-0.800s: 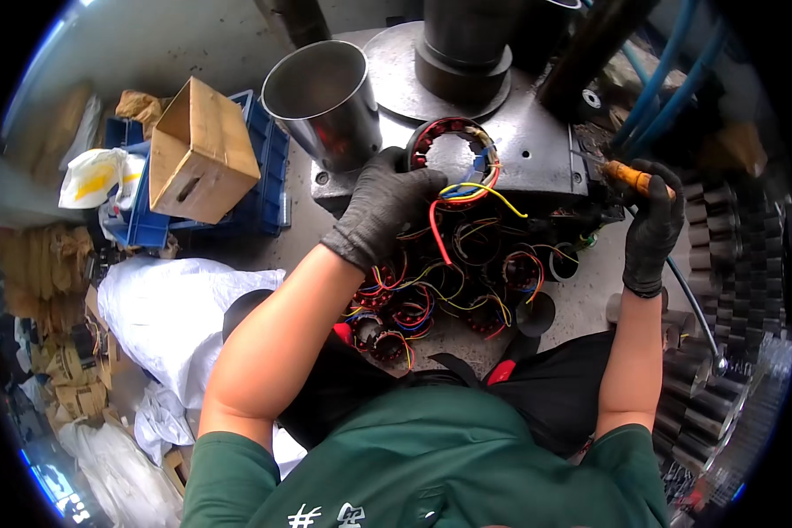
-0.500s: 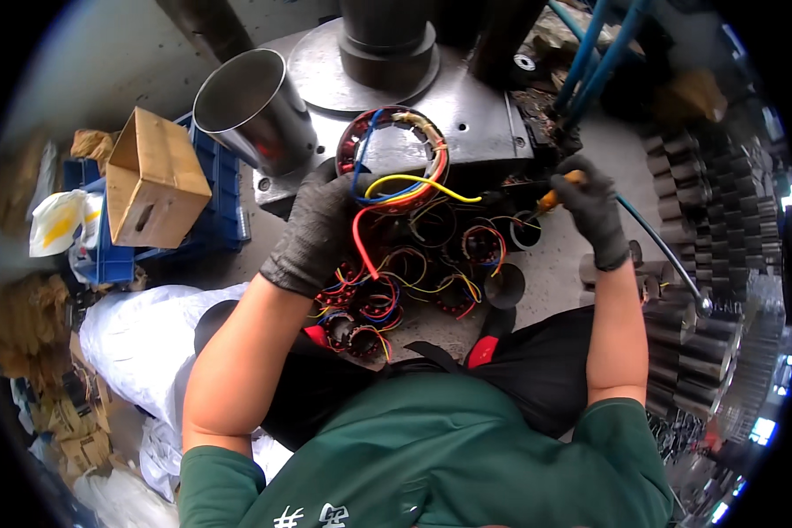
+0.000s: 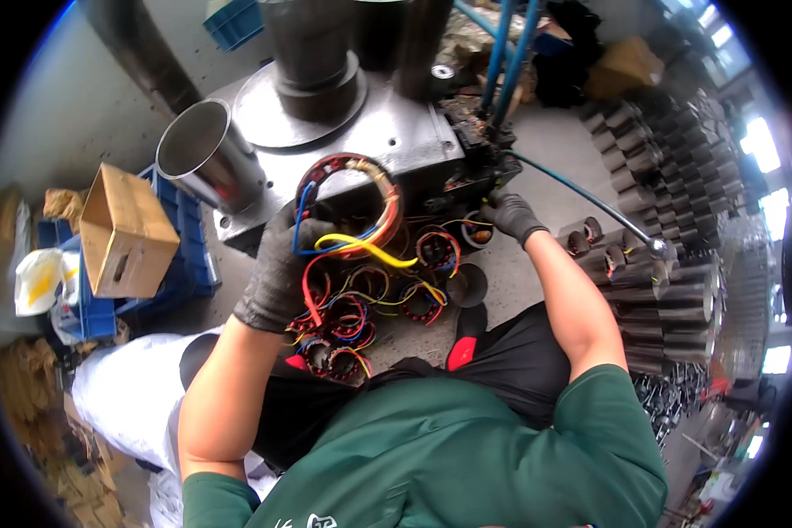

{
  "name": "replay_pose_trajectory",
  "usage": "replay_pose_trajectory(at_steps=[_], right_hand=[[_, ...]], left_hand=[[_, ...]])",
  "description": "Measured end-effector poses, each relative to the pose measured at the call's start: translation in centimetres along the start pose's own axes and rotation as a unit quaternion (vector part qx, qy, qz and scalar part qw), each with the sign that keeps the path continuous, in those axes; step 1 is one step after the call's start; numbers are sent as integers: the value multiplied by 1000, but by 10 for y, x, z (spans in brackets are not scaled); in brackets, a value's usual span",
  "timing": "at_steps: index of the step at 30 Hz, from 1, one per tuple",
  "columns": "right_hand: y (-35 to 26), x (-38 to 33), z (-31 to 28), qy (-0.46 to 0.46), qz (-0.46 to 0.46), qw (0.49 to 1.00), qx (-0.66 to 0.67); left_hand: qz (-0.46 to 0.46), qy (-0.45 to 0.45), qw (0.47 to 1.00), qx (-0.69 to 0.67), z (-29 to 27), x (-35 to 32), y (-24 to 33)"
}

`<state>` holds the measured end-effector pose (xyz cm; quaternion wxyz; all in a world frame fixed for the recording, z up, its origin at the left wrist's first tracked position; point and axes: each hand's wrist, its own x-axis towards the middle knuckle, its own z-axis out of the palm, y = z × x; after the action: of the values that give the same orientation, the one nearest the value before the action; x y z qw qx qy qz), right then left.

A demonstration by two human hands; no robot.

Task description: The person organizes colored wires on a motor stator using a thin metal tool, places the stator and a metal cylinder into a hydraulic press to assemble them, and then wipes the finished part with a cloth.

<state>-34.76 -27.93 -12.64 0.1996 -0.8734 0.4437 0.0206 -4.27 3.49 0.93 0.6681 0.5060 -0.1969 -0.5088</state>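
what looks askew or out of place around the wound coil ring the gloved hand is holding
The cardboard box sits tipped at an angle on the blue crates. Otherwise the left hand grips the stator coil ring, its coloured leads dangling loose.

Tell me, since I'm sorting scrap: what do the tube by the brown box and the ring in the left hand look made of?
Tube: likely bare steel, shiny grey. Ring: seemingly copper winding, reddish-brown strands with coloured plastic-coated leads.
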Motion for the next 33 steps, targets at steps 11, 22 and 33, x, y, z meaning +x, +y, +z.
replay_pose_trajectory(at_steps=[11, 22, 33], right_hand=[[-226, -97, -54, -342, -142, 487, 791], [-216, -78, -42, -85, -100, 378, 916], [-212, -77, -40, -137, -75, 341, 927]], left_hand=[[86, -109, 967, 215, 10, 15, 12], [107, -38, 985, -129, 12, 37, -30], [182, -8, 975, 130, 62, 16, -32]])
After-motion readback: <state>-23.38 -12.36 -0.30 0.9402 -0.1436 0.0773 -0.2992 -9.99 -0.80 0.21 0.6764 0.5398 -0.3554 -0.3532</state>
